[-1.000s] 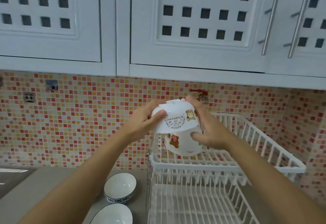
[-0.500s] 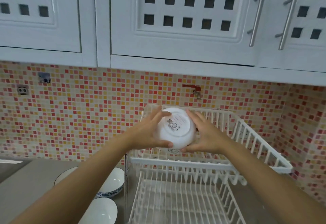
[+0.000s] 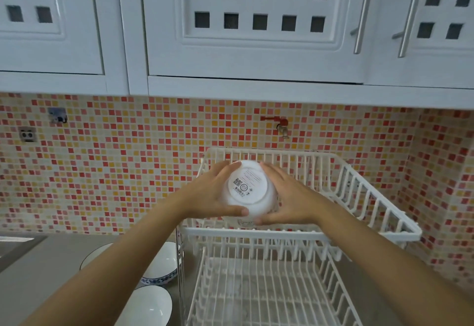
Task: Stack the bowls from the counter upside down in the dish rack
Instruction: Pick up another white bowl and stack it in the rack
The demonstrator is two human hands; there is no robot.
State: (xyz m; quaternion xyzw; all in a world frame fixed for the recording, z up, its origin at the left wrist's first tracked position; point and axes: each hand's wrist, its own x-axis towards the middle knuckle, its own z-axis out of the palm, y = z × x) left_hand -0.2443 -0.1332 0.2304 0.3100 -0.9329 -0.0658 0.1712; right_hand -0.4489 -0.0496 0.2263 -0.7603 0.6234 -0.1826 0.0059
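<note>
A white bowl (image 3: 250,192) sits upside down in the upper tier of the white dish rack (image 3: 359,192), its labelled base facing me. My left hand (image 3: 213,195) cups its left side and my right hand (image 3: 289,197) cups its right side. Whatever lies under the bowl is hidden by it and by my hands. On the grey counter left of the rack stand a white bowl with a blue patterned outside (image 3: 164,264), a white bowl near the bottom edge (image 3: 146,307), and a third dark-rimmed bowl (image 3: 96,256) partly behind my left forearm.
The rack's lower tier (image 3: 256,295) holds nothing. White wall cabinets (image 3: 256,43) hang overhead. A red tap (image 3: 282,124) juts from the mosaic tile wall behind the rack. A sink edge (image 3: 15,246) shows at far left.
The bowl went from held above the rack, side showing, to turned fully upside down and lowered into the upper tier over the bowl with bear pictures. Both hands stayed on it.
</note>
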